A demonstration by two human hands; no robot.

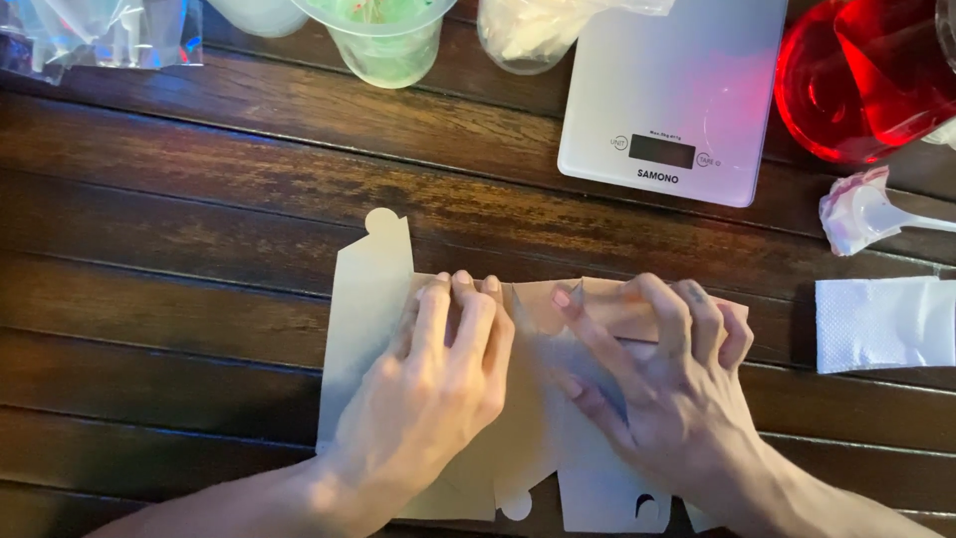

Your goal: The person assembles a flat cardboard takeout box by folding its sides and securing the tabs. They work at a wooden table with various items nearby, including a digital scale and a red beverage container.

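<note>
Nearest, pressed flat on a die-cut pale card blank (370, 299) in the middle of the dark wooden table (169, 199): left hand (438, 364) with fingers curled and bearing down on the sheet's upper fold, right hand (652, 369) with fingertips bent onto a raised flap, neither clenched around anything. Probably light and thin, stiff enough to take a crease yet easy to dent or tear at the tabs, so best taken by the edges or along the fold lines. Farther off, a white paper towel (881, 324) and crumpled wrapper (856, 211) to the right, then a white kitchen scale (677, 90), clear plastic cups (388, 45) and a red vessel (861, 80) along the far edge, under dim coloured light.
</note>
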